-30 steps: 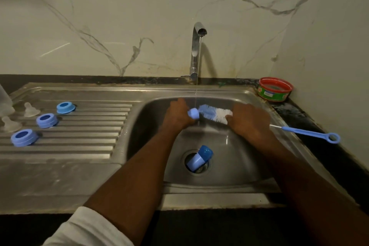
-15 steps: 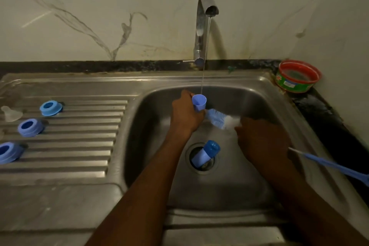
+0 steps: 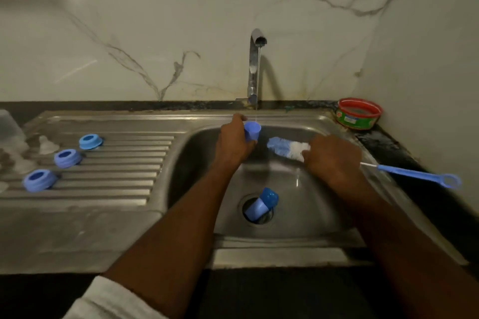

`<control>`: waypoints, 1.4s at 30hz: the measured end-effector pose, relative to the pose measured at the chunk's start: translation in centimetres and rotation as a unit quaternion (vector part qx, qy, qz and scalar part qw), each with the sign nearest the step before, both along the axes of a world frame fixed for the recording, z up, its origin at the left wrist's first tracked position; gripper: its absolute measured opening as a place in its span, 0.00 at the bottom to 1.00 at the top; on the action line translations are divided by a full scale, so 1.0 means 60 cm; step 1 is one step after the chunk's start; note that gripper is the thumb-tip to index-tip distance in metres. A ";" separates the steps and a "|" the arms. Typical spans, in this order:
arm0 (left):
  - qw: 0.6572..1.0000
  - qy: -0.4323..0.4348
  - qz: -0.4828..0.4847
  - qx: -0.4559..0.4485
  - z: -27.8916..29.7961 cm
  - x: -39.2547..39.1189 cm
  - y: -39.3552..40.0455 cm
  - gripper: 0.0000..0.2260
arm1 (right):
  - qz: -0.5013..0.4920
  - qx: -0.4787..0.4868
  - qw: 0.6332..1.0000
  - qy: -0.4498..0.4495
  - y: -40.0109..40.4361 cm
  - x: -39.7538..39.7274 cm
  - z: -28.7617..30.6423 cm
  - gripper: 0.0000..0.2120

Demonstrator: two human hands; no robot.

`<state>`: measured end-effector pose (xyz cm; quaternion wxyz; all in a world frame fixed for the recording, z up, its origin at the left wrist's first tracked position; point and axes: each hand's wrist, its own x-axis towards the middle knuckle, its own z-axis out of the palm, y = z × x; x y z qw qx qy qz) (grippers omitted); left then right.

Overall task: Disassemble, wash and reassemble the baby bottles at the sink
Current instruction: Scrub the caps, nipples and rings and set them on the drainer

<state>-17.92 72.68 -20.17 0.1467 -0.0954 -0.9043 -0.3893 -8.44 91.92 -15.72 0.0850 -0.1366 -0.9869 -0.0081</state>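
Over the steel sink basin (image 3: pixel 324 215), under a thin stream from one chrome tap (image 3: pixel 255 65): left hand (image 3: pixel 233 145) curled round one small blue bottle cap (image 3: pixel 252 131), mouth up, right at the falling water. Right hand (image 3: pixel 334 160) clasped round the wire stem of one bottle brush (image 3: pixel 287 147), blue-and-white bristles pointing toward the cap, just beside it but apart; blue loop handle (image 3: pixel 425 175) sticking out past the wrist, over the basin's right rim.

At the drain (image 3: pixel 267 217), two more blue caps: a pale one (image 3: pixel 255 208) and a darker translucent one (image 3: pixel 269 197), touching, both tipped on their sides.

Left, on the ribbed drainboard (image 3: pixel 124 163), three blue screw rings in a diagonal row: far (image 3: pixel 90 141), middle (image 3: pixel 67 158), near (image 3: pixel 39 180), each apart from the next. Beyond them, clear silicone teats (image 3: pixel 48 145), blurred, number hard to tell. At the far left edge, part of a clear bottle (image 3: pixel 10 127), indistinct.

Back right corner, on the dark counter: one red-rimmed green tub (image 3: pixel 359 114). One white sleeve cuff (image 3: pixel 108 303) at the bottom edge.
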 end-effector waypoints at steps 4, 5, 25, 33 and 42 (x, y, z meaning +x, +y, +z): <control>0.998 0.026 -0.004 -0.055 0.020 0.025 -0.015 0.21 | 0.044 0.046 0.991 0.121 0.001 0.012 0.026 0.16; 0.997 0.029 -0.004 -0.068 0.021 0.025 -0.018 0.20 | 0.054 0.076 0.986 0.140 -0.001 0.014 0.034 0.17; 0.963 0.125 -0.099 -0.218 0.011 -0.023 -0.019 0.17 | 0.152 0.028 0.985 0.072 0.015 -0.027 0.015 0.20; 0.974 0.134 -0.047 -0.174 0.000 -0.039 -0.025 0.13 | 0.153 -0.008 0.984 0.093 0.014 -0.031 0.011 0.19; 0.969 0.082 -0.051 -0.227 -0.004 -0.047 -0.016 0.18 | 0.129 -0.013 0.989 0.076 0.011 -0.033 0.004 0.19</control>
